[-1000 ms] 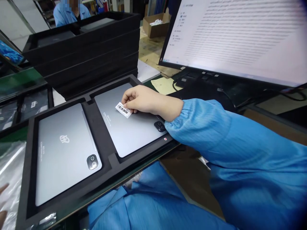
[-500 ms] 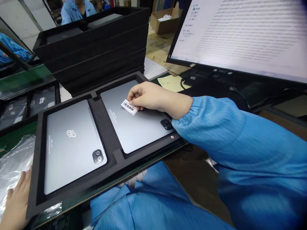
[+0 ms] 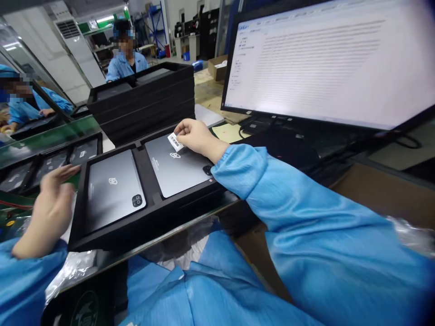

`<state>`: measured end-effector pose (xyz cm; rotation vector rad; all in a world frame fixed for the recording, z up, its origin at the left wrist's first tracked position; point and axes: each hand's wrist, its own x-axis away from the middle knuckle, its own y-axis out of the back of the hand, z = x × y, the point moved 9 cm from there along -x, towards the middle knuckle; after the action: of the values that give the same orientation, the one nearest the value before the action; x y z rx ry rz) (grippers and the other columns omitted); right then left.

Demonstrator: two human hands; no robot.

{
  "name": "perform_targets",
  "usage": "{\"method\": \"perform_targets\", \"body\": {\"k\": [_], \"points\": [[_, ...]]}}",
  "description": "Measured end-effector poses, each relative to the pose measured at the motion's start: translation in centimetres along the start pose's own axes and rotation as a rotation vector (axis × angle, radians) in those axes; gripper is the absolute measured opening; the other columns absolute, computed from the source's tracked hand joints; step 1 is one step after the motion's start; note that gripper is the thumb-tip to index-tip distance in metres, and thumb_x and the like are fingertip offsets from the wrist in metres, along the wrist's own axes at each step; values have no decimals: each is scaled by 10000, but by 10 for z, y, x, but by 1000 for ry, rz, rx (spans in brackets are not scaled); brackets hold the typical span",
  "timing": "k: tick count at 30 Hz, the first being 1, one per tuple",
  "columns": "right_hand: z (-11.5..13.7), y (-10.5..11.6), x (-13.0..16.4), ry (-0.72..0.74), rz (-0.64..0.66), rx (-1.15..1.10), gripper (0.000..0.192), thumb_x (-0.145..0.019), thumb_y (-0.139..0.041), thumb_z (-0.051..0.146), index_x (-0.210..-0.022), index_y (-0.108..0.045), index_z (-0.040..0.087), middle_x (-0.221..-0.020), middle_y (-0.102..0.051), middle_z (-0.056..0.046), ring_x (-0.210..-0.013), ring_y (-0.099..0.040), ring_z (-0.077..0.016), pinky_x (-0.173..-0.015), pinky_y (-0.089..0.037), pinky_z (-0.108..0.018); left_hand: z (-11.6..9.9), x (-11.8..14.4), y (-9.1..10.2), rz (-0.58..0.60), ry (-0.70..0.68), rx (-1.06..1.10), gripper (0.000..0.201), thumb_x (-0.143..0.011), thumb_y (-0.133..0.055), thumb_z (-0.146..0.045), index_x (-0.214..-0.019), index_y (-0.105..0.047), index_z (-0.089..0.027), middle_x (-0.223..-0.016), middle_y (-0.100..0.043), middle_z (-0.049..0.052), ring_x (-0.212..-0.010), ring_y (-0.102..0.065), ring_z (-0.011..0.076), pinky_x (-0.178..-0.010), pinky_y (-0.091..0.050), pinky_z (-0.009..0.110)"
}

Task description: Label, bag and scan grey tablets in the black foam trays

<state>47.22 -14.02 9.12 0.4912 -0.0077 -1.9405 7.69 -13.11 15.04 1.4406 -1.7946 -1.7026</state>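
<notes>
Monitor (image 3: 316, 68) behind, left hand (image 3: 52, 209) now further forward, open, right hand (image 3: 196, 136) still pinching barcode label (image 3: 174, 142)

The dark green, flat worktop (image 3: 113, 259) runs to a straight near edge. A black, rectangular foam tray with two compartments (image 3: 145, 172) lies close to that edge. From this tray, crumpled clear plastic (image 3: 73, 271) lies at seven o'clock, a shallow black rectangular tray (image 3: 101, 144) at nine, and pale yellow flat paper (image 3: 228, 132) at two.
</notes>
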Motion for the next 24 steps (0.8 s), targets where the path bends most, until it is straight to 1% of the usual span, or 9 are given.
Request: {"method": "perform_targets", "body": {"k": [1, 2, 3, 5, 8, 12, 17, 20, 24], "points": [[0, 7, 0, 12, -52, -15, 216, -662, -653, 54, -835, -645, 184, -678, -652, 19, -674, -623, -156, -664, -498, -262, -47, -9, -12, 107, -105, 37, 502, -1028, -391, -550, -1466, -478, -319, -1491, -573, 55, -1357, -555, 306, -1189, -416, 532], [0, 14, -1, 19, -105, -29, 206, -676, -639, 69, -846, -631, 186, -689, -646, 20, -692, -625, -157, -674, -498, -260, -98, -12, -35, 297, -271, 46, 516, -997, -452, -574, -1398, -556, -266, -1441, -607, 89, -1311, -583, 310, -1218, -368, 537], [-2, 22, -1, 22, -160, -42, 195, -687, -627, 83, -851, -617, 188, -700, -639, 20, -707, -625, -157, -683, -497, -259, -142, -9, -63, 513, -405, 34, 537, -985, -471, -580, -1386, -574, -239, -1410, -627, 119, -1291, -598, 319, -1260, -266, 582], [-3, 36, 0, 13, -268, -67, 179, -700, -607, 102, -854, -590, 191, -724, -629, 20, -730, -620, -153, -701, -496, -255, -204, -5, -109, 784, -562, 30, 515, -1010, -450, -542, -1378, -589, -210, -1396, -627, 156, -1309, -587, 312, -1245, -278, 583], [-2, 54, 8, -31, -401, -138, 165, -715, -582, 123, -858, -549, 199, -750, -612, 23, -747, -612, -144, -716, -501, -245, -254, -29, -154, 740, -717, 10, 506, -1033, -427, -531, -1360, -600, -186, -1421, -590, 185, -1390, -511, 315, -1215, -323, 561], [6, 62, 25, -116, -456, -268, 129, -739, -569, 154, -846, -521, 208, -723, -568, 39, -683, -570, -125, -651, -482, -226, -270, -59, -176, 551, -856, 79, 474, -1029, -457, -526, -1294, -648, -183, -1342, -630, 160, -1247, -587, 265, -1149, -416, 445], [12, 74, 44, -108, -558, -341, 124, -728, -564, 160, -825, -511, 215, -690, -535, 51, -632, -536, -118, -578, -436, -220, -279, -63, -174, 509, -976, 64, 436, -1028, -449, -505, -1176, -697, -179, -1202, -675, 139, -1129, -611, 242, -1094, -444, 395], [9, 80, 49, -127, -614, -287, 124, -725, -562, 159, -804, -493, 225, -681, -549, 47, -628, -551, -127, -566, -442, -225, -286, -70, -154, 439, -986, 89, 432, -1028, -426, -497, -1103, -704, -175, -1126, -679, 143, -1072, -610, 249, -1057, -459, 397], [6, 55, 43, -186, -347, -235, 141, -705, -588, 110, -782, -531, 213, -639, -567, 52, -588, -560, -123, -582, -463, -228, -269, -87, -99, 146, -910, 204, 468, -1056, -311, -469, -1016, -674, -176, -1059, -671, 147, -1040, -588, 263, -1014, -450, 417]]}}
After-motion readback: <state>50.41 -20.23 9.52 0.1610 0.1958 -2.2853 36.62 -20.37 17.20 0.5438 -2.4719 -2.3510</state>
